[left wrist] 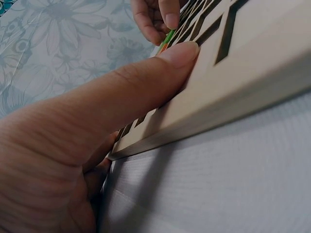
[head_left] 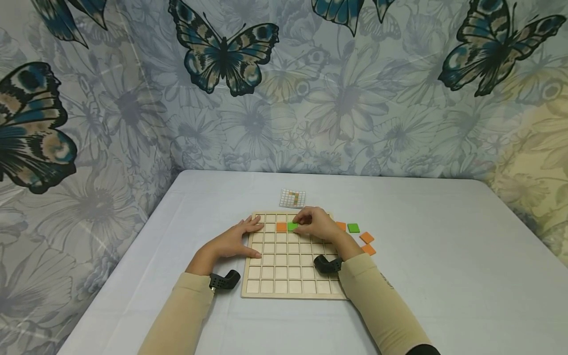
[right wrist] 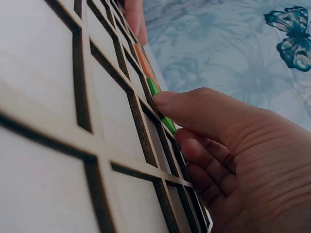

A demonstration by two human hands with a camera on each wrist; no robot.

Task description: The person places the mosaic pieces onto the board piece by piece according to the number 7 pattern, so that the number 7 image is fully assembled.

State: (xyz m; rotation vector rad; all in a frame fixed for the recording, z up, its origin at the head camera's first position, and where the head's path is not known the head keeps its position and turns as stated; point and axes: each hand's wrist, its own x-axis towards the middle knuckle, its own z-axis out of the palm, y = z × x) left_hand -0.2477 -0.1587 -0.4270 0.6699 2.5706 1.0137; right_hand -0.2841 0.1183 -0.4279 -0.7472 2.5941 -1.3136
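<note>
A wooden grid board (head_left: 280, 273) lies on the white table, its square cells framed by raised strips. In the upper part of the board, an orange square tile (head_left: 281, 227) sits in a cell. Directly right of it, a green square tile (head_left: 291, 227) is pinched by my right hand (head_left: 317, 224); the right wrist view shows the thumb on this green tile (right wrist: 153, 88), with the other fingers curled at its far end. My left hand (head_left: 232, 240) rests spread at the board's left edge, its thumb (left wrist: 180, 54) lying on the rim.
Beyond the board lies a small printed grid card (head_left: 292, 198). Right of the board are loose tiles: a green one (head_left: 353, 228), an orange one (head_left: 366, 237), and another orange one (head_left: 368, 249). Partly behind my right wrist shows one more orange tile (head_left: 340, 226). Butterfly-patterned cloth (head_left: 248, 128) hangs behind.
</note>
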